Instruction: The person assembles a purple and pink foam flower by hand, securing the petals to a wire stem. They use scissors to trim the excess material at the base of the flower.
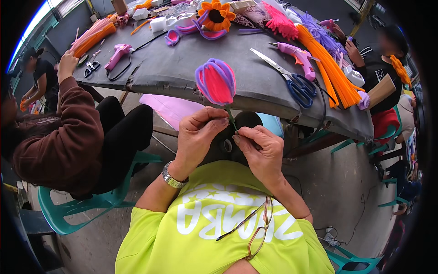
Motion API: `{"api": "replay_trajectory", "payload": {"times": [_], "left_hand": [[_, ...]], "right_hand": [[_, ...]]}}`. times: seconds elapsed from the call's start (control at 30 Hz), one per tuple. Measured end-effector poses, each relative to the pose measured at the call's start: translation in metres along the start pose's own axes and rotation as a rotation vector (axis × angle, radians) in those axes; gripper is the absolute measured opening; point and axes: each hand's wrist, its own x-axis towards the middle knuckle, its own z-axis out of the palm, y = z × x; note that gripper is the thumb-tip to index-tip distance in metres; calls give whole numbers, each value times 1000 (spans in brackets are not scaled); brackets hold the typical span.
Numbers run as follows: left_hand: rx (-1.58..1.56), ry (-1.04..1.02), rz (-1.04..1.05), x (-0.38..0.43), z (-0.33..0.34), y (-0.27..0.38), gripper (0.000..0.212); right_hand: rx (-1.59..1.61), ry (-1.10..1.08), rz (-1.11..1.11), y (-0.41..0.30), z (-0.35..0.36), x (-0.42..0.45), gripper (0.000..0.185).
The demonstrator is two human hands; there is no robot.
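A tulip-shaped flower of pink and purple pipe cleaners (216, 82) stands upright between my hands, its bloom just past the table's near edge. My left hand (205, 126) pinches the thin green stem (231, 118) close under the bloom. Lower on the stem, the thumb and fingertips of my right hand (259, 147) grip it too. Right of the bloom on the grey-covered table (164, 65) lie blue-handled scissors (291, 77) and a pink glue gun (297, 56). Several loose purple-and-pink petals (198, 30) lie near an orange flower with a dark centre (216, 15).
At left, a person in a brown sweater (61, 140) sits with a hand by orange pipe cleaners (97, 37). A second glue gun (118, 56) and small scissors (91, 68) lie there. More orange pipe cleaners (328, 72) spread at right, near a person in black (383, 75).
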Motion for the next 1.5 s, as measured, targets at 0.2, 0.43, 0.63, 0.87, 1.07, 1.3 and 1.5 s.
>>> {"api": "replay_trajectory", "payload": {"times": [0.2, 0.43, 0.63, 0.87, 1.07, 1.3, 1.5], "left_hand": [[114, -26, 87, 0, 4, 3, 8], [-46, -102, 70, 6, -3, -4, 13], [-51, -187, 61, 12, -9, 0, 13], [-220, -277, 45, 14, -12, -1, 12], [-261, -304, 23, 11, -10, 8, 14], [328, -4, 90, 17, -8, 7, 24], [225, 23, 433, 41, -19, -8, 20]], "right_hand": [[82, -54, 74, 0, 1, -1, 15], [315, -90, 168, 3, 2, -1, 14], [435, -133, 233, 2, 1, 0, 13], [743, -238, 406, 3, -2, -1, 12], [805, -256, 447, 0, -6, 0, 13], [656, -337, 286, 1, -16, 8, 21], [672, -181, -2, -5, -16, 12, 12]]}}
